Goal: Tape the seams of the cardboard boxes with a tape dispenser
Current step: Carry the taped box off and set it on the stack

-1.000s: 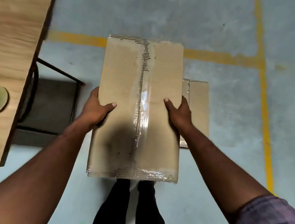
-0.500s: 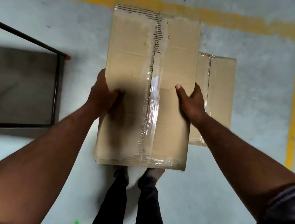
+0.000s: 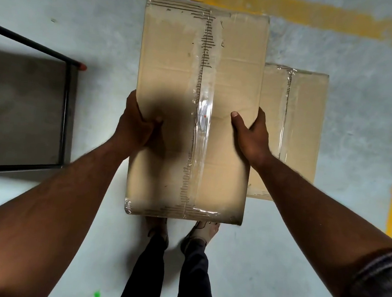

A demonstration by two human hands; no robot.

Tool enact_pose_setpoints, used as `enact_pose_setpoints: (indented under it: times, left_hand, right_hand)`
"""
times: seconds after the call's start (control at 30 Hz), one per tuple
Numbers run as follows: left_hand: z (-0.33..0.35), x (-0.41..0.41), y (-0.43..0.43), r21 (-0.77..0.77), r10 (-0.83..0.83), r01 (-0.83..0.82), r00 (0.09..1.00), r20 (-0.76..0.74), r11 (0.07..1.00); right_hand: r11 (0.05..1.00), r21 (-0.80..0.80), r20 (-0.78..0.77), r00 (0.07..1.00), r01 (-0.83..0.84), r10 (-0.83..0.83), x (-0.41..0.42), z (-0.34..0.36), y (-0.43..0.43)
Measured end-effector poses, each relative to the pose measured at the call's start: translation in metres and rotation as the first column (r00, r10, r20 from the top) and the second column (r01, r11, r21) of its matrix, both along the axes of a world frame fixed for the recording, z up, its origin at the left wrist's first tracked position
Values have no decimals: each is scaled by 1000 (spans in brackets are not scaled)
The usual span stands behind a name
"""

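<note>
Above the grey floor (image 3: 107, 12), centre: taped cardboard box (image 3: 195, 89), carried level, clear tape (image 3: 203, 116) along its middle seam. Step judged: setting it down by the second taped box (image 3: 301, 133), which lies on the floor just right, partly hidden behind it; lower evenly, clear of the feet (image 3: 158, 227). Left hand (image 3: 136, 122) clasps the left edge, right hand (image 3: 252, 134) the right edge, thumbs on top, box between them. Tape dispenser: not in view.
</note>
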State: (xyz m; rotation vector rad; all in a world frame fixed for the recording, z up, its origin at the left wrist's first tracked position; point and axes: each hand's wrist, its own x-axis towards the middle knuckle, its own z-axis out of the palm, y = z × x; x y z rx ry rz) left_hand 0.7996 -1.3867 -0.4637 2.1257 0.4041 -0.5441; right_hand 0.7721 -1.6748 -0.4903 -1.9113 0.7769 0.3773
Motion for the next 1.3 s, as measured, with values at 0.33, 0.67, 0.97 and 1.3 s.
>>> enact_pose_setpoints:
  times: [0.33,0.67,0.97,1.3]
  left_hand:
    - [-6,-1,-30,-18,-27,27,999,40,999]
    - [-3,-4,-52,-67,-69,69,998,-6,995]
    - [8,-3,-53,-57,-68,66,997,-41,996]
    - [28,0,-53,86,-94,105,988,-122,991]
  right_hand:
    - [996,-60,3,998,62,-62,-1,2,-23]
    - [994,-97,19,999,49,-48,-4,10,-49]
    - [993,-110,4,999,47,-46,-6,10,-45]
    - [999,-53,67,998,7,-4,-16,17,-50]
